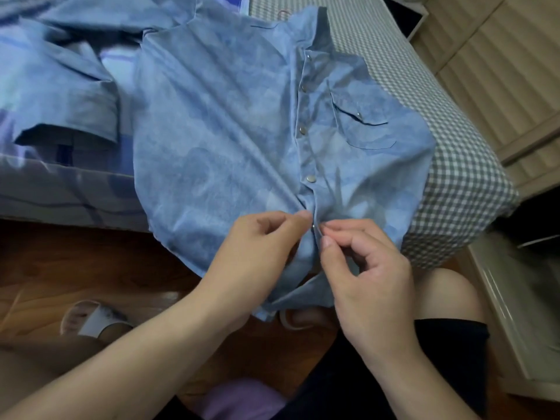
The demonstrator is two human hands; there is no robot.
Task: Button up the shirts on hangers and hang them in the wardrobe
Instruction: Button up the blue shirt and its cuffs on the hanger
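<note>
A light blue patterned shirt (pixel 218 140) lies face up on the bed, collar at the top, hem hanging over the bed's edge. Several metal snap buttons (pixel 311 178) run down its front and look closed. A chest pocket (pixel 363 125) sits to the right of them. My left hand (pixel 260 256) pinches the left side of the front strip near the hem. My right hand (pixel 369 274) pinches the right side, thumb and forefinger at a snap. A thin pink hanger hook (pixel 283 12) peeks out above the collar.
A second blue shirt (pixel 66 86) lies crumpled on the bed to the left. The grey checked bedsheet (pixel 460 183) covers the bed's right corner. Wooden floor (pixel 75 262) and a white slipper (pixel 91 319) are below. A pale cabinet (pixel 521 313) stands at the right.
</note>
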